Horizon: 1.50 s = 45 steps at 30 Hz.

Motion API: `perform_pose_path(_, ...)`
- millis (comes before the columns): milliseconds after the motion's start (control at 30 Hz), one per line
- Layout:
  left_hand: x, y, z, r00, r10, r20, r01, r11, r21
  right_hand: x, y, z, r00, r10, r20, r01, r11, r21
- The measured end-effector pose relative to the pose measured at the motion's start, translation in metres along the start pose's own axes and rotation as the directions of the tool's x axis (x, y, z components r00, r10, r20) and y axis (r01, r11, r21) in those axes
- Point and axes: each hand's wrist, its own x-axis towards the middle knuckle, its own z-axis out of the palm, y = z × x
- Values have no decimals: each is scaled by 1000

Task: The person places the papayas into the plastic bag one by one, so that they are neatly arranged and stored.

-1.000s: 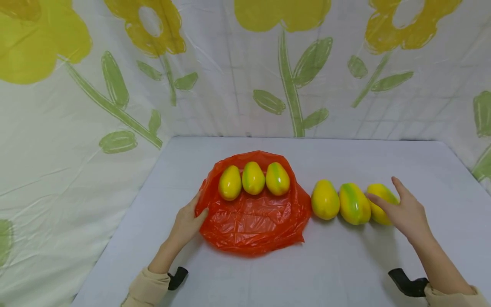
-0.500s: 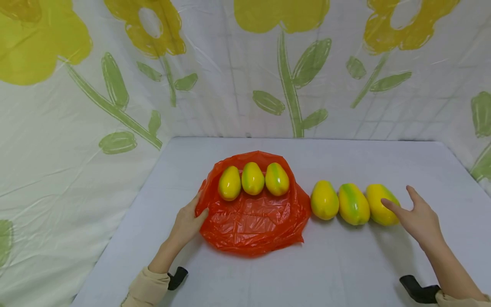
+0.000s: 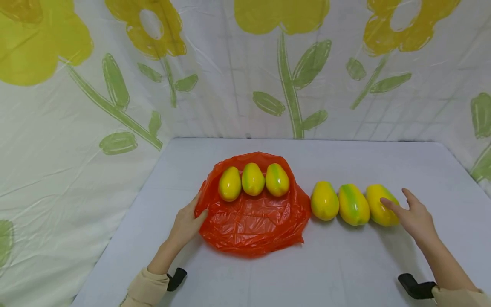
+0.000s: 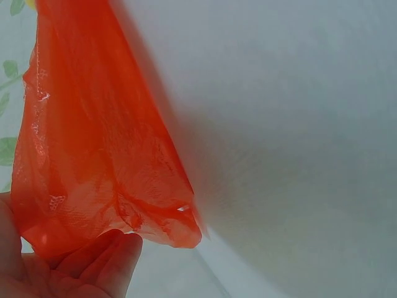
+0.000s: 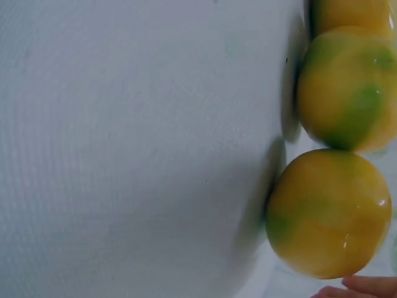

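A red plastic bag [image 3: 253,221] lies spread open on the table, with three glossy yellow-green papayas [image 3: 253,179] in a row at its far side. My left hand [image 3: 187,224] holds the bag's left edge, thumb over the rim and fingers outside; the left wrist view shows the fingertips [image 4: 127,248] against the red film [image 4: 93,155]. To the right of the bag, three more papayas [image 3: 353,204] sit side by side. Beside the rightmost papaya [image 3: 379,204], my right hand [image 3: 418,219] is spread, its thumb overlapping the fruit in the head view. Right fingertips [image 5: 366,287] appear just below that papaya in the right wrist view.
A white cloth covers the table [image 3: 291,277]. Behind and to the left hangs a white curtain [image 3: 215,85] printed with yellow flowers and green leaves. Black wrist camera mounts [image 3: 416,288] stick out from both wrists near the tabletop.
My right hand has shifted to the right, uncovering more of the rightmost papaya, then come back slightly. The left hand, the bag and the papayas in it stay where they were.
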Motion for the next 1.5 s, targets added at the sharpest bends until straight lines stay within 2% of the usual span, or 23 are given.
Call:
perform_pose_path(300, 1, -1, 1, 1000, -8, 4, 8, 1000, 5, 5, 1, 4, 997, -12, 77, 13, 1000, -14)
perform_pose_path(600, 0, 0, 1, 1000, -8, 5, 8, 1000, -3, 7, 7, 6, 994, 3, 106, -5, 1000, 13)
perform_pose_path(867, 1, -2, 1, 1000, -9, 6, 9, 1000, 2, 3, 10, 10, 998, 42, 51, -43, 999, 22)
perform_pose_path(1033, 1, -3, 1, 1000, -9, 6, 9, 1000, 3, -1, 6, 9, 997, 70, -13, -69, 995, 72)
perform_pose_path(1500, 1, -3, 1, 1000, -13, 16, 13, 1000, 0, -15, -9, 7, 993, 71, -92, -56, 987, 154)
